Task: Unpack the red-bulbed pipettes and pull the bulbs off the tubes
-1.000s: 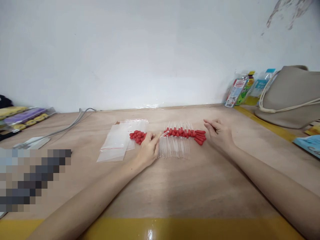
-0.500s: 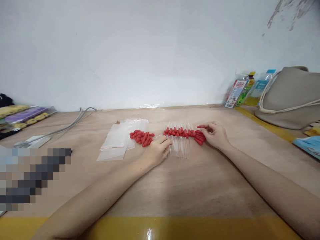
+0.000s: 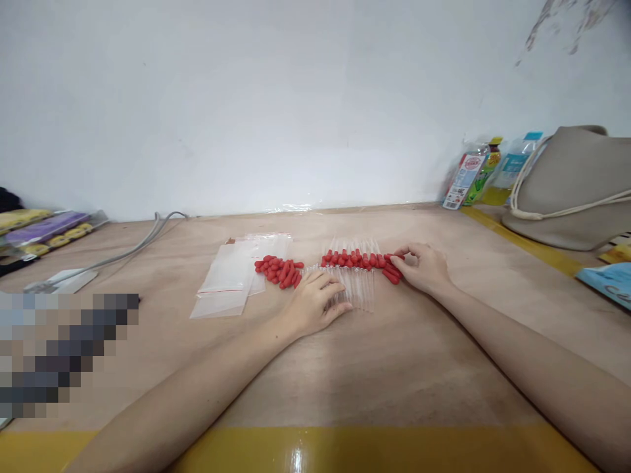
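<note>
Midway along the table, thin clear tubes [image 3: 362, 292] lie side by side, with a row of red rubber bulbs [image 3: 351, 259] across their middle. My left hand [image 3: 315, 305] rests palm down over the near left part of the tubes, its fingers spread and thumb apart. At the right end of the row, my right hand [image 3: 424, 269] pinches a red rubber bulb between thumb and fingers; its fingertips partly cover it. A few loose red bulbs [image 3: 392, 276] lie just below those fingertips. Left of my left hand sits a heap of red bulbs [image 3: 280, 270].
Clear zip bags [image 3: 221, 282] lie left of the heap. A grey cable [image 3: 142, 243] runs along the back left, near packaged yellow and purple items [image 3: 49, 230]. Bottles [image 3: 513, 171], a carton [image 3: 463, 180] and a beige bag [image 3: 572, 190] stand at the back right by the wall.
My left hand's fingers have spread from a more curled pose, the thumb reaching right. My right hand has lowered slightly, bringing the pinched red bulb to the end of the row.
</note>
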{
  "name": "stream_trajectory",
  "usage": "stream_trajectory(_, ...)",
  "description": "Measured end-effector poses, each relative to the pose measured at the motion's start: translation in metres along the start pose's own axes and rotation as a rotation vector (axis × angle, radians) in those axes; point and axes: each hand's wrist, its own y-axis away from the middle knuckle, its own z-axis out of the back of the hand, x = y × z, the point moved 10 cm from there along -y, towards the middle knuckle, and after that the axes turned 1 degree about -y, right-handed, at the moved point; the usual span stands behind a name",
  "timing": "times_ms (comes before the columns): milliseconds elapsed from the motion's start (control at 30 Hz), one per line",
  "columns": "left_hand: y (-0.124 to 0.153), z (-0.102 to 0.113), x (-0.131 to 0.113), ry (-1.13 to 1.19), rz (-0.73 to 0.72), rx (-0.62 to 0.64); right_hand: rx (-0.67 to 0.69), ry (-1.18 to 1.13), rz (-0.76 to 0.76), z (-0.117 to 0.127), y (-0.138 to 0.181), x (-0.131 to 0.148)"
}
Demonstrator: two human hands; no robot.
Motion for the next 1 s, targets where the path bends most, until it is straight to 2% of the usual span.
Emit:
stream_trajectory(200, 0.005, 0.004, 0.002, 0.028, 0.015, 0.015, -0.039, -0.018, 0.097, 0.005, 0.004, 0.017)
stream_trajectory(367, 0.018, 0.008, 0.010, 0.079, 0.046, 0.027, -0.002, -0.058, 0.255, 0.004, 0.012, 0.057)
stream_trajectory(500, 0.022, 0.014, 0.013, 0.088, 0.054, -0.004, 0.071, -0.036, 0.333, -0.012, 0.011, 0.090)
stream_trajectory(767, 0.021, 0.013, 0.016, 0.098, 0.065, -0.004, 0.082, 0.037, 0.235, -0.042, -0.006, 0.114)
stream_trajectory(1000, 0.022, 0.006, 0.023, 0.073, 0.106, 0.008, 0.066, 0.001, 0.115, -0.041, -0.006, 0.113)
